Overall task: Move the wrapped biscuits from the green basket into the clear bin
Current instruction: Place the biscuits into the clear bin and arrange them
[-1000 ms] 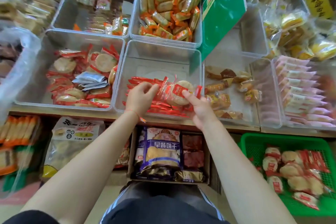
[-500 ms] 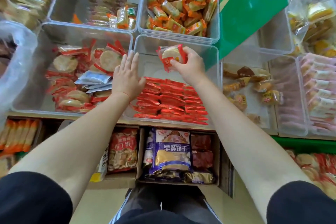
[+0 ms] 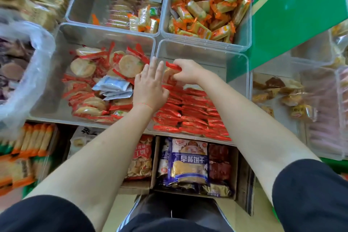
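Observation:
The clear bin [image 3: 243,66] stands in front of me on the shelf, its near half filled with rows of red-wrapped biscuits [image 3: 194,111] standing on edge. My right hand [image 3: 188,71] pinches one wrapped biscuit [image 3: 170,74] by its red end, low inside the bin at the back of the rows. My left hand [image 3: 149,88] has straight fingers and rests against the stacked biscuits and the bin's left wall, right beside that biscuit. Only a sliver of the green basket [image 3: 333,164] shows at the right edge.
A second clear bin [image 3: 62,73] to the left holds loose round biscuits in red wrappers. Behind are bins with orange-wrapped snacks [image 3: 207,5]. A green sign [image 3: 293,11] leans at the back right. Boxes of bagged biscuits [image 3: 188,164] sit under the shelf.
My right hand has lowered the wrapped biscuit from above the bin's far rim down onto the back of the rows. My left hand has shifted right, against the stack.

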Tool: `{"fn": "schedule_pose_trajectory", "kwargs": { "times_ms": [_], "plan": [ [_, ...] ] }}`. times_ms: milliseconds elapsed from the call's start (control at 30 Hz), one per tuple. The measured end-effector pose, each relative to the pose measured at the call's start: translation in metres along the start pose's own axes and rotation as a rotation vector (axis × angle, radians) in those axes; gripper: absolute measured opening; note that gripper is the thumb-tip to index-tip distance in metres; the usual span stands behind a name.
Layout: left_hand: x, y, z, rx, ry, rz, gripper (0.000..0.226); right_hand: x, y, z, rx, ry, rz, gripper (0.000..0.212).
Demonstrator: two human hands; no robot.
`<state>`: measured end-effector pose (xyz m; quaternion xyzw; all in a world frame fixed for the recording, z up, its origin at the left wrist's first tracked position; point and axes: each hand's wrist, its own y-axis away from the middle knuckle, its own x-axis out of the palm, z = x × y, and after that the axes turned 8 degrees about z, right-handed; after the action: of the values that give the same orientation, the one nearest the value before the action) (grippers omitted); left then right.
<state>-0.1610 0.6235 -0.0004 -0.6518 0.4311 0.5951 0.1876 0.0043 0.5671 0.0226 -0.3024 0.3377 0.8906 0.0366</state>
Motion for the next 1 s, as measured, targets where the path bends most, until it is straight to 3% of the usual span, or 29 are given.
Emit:
{"fn": "schedule_pose_trajectory", "kwargs": {
  "times_ms": [233,333,400,467,600,767,900,1000],
  "plan": [
    [-0.001,0.000,0.000,0.001,-0.017,0.013,0.080,-0.018,0.005,-0.006,0.041,-0.309,0.032,0.026],
    [-0.001,0.000,-0.001,0.000,-0.016,0.009,0.079,-0.026,0.005,-0.011,0.067,-0.531,-0.110,0.031],
    [-0.002,0.001,-0.001,0.000,-0.018,0.006,0.078,-0.030,0.006,-0.015,0.046,-0.439,-0.273,0.026],
    [-0.002,0.000,-0.002,0.001,-0.017,0.009,0.078,-0.027,0.002,-0.023,0.010,-0.134,-0.351,0.025],
    [-0.001,0.001,-0.002,-0.003,-0.010,-0.001,0.077,-0.002,-0.008,-0.027,0.010,0.200,-0.175,0.041],
    [-0.001,-0.001,-0.002,-0.002,0.000,-0.012,0.078,0.017,-0.017,-0.024,0.165,0.165,0.087,0.048],
    [0.000,-0.001,-0.001,-0.002,0.010,-0.014,0.078,0.024,-0.022,-0.023,0.206,0.061,0.063,0.067],
    [0.000,-0.001,-0.001,0.000,0.006,-0.006,0.079,0.033,-0.030,-0.022,0.241,0.060,0.072,0.055]
  ]
}}
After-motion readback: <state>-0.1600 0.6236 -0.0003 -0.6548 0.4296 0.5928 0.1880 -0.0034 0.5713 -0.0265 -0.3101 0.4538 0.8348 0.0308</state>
